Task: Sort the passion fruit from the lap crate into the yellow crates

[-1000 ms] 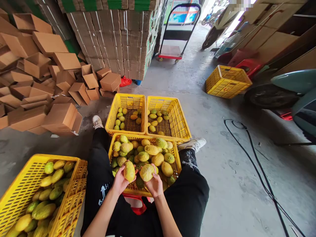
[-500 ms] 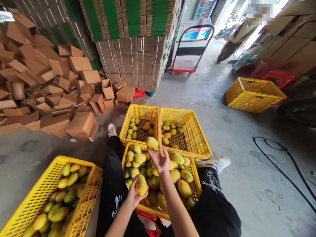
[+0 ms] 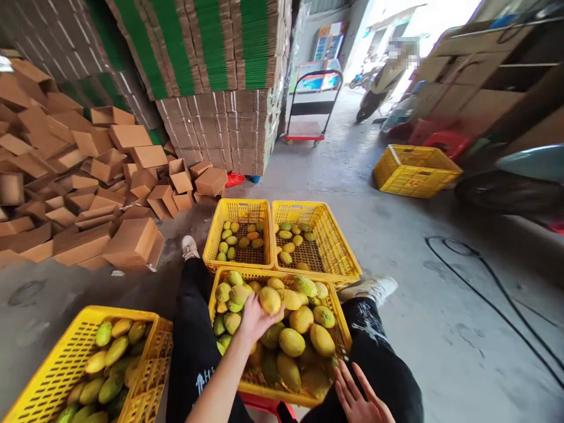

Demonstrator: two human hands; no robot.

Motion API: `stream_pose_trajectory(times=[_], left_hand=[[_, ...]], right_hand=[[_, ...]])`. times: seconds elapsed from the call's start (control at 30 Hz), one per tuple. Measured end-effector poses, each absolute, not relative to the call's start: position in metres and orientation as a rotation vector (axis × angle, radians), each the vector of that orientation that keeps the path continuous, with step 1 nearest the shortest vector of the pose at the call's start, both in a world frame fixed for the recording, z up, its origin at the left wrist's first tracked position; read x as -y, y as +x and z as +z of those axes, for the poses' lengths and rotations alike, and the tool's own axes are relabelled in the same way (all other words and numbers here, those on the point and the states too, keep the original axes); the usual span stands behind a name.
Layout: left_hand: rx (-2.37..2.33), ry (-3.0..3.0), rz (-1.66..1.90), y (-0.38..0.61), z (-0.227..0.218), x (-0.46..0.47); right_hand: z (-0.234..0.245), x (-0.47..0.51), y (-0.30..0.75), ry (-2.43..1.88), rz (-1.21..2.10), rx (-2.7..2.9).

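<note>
My left hand (image 3: 256,320) is closed around a yellow papaya (image 3: 269,300), holding it over the near yellow crate (image 3: 282,392). Yellow and green papayas (image 3: 291,342) fill that crate, which stands between my legs. At its near right corner is my right hand (image 3: 362,396), fingers spread and nothing in it. Beyond the near crate, two more yellow crates stand side by side. Several papayas lie on the floor of the far left crate (image 3: 212,235), and several more in the left part of the far right crate (image 3: 341,238).
Another yellow crate (image 3: 83,329) of papayas stands by my left leg. Cardboard boxes (image 3: 132,244) are heaped at the left, beside tall stacks of flattened cartons (image 3: 215,126). A hand trolley (image 3: 312,111), a yellow crate (image 3: 412,170) and a black cable (image 3: 489,282) lie further right.
A papaya that was in the air by my right hand is no longer there. My right hand has drawn back to the near right. My left hand has lifted its papaya forward.
</note>
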State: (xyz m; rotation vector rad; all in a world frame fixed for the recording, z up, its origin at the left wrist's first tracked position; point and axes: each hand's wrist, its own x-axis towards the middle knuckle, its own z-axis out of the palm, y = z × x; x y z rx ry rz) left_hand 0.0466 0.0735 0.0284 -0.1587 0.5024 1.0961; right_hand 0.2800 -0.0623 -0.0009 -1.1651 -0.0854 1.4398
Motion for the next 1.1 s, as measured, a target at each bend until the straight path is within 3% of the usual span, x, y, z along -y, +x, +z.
stream_pose_trajectory(times=[0.13,0.2,0.27,0.37,0.47,0.53,0.77,0.93,1.1], left_hand=[[-0.264,0.146,0.998,0.076,0.104,-0.143],[-0.224,0.264,0.951,0.079,0.118,-0.150],[-0.286,0.316,0.969,0.069,0.104,-0.134],[-0.622,0.230,1.078,0.035,0.043,-0.076],[-1.170,-0.038,0.923,-0.003,-0.020,-0.018],[-1.287,-0.103,0.933,-0.020,-0.044,-0.002],[-1.437,0.143,1.045,-0.023,-0.059,-0.036],[-1.452,0.443,0.877,-0.013,-0.070,-0.027],[-1.442,0.775,0.814,-0.010,-0.071,-0.013]], right_hand=[[-0.001,0.090,0.282,-1.163,1.360,-0.084],[-0.004,0.088,0.277,-1.142,1.339,-0.091],[-0.009,0.081,0.272,-1.123,1.356,-0.049],[-0.016,0.074,0.268,-1.124,1.435,0.064],[-0.016,0.070,0.264,-1.202,1.502,0.187],[-0.012,0.067,0.259,-1.257,1.549,0.275],[-0.018,0.031,0.222,-1.559,1.627,0.697],[-0.044,0.022,0.190,-1.674,1.246,0.862],[-0.053,0.028,0.173,-1.737,1.136,0.799]])
